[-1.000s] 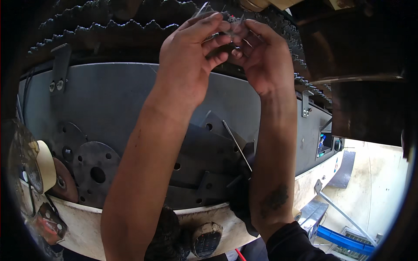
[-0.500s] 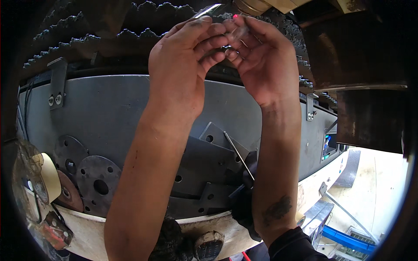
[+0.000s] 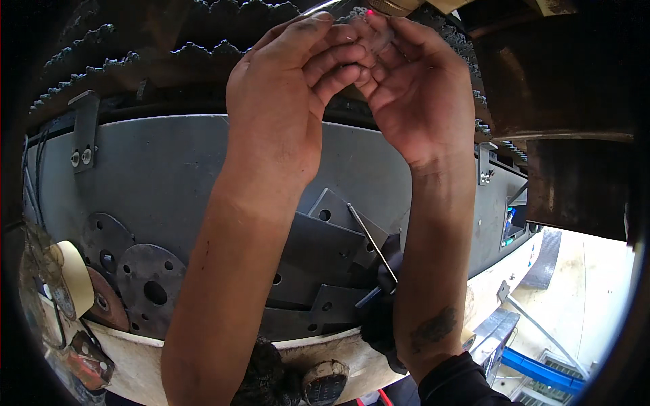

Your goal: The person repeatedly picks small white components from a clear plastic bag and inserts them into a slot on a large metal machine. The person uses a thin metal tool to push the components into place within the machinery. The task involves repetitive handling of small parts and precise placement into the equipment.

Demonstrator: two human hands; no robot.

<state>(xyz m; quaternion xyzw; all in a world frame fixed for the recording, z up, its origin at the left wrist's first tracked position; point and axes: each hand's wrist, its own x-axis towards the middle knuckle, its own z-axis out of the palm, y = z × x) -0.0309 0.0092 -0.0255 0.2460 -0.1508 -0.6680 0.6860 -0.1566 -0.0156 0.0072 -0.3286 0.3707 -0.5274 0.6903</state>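
Near the top middle my two hands are raised, their fingertips meeting. My left hand has curled fingers, its thumb pressed against a thin shiny piece that is mostly hidden behind it. My right hand is turned palm toward me with its fingers bent round a small clear piece, like thin plastic. A red light spot falls by the right fingertips. Just above them is the ribbed brass-coloured end of a machine part.
Jagged metal slats run behind my hands. Below, a grey metal ledge holds round plates with holes, flat plates and a thin rod. A tape roll lies at left. A dark machine block stands at right.
Both hands have risen slightly toward the top edge, and the right has shifted a little to the right. Less of the shiny piece by my left thumb shows now.
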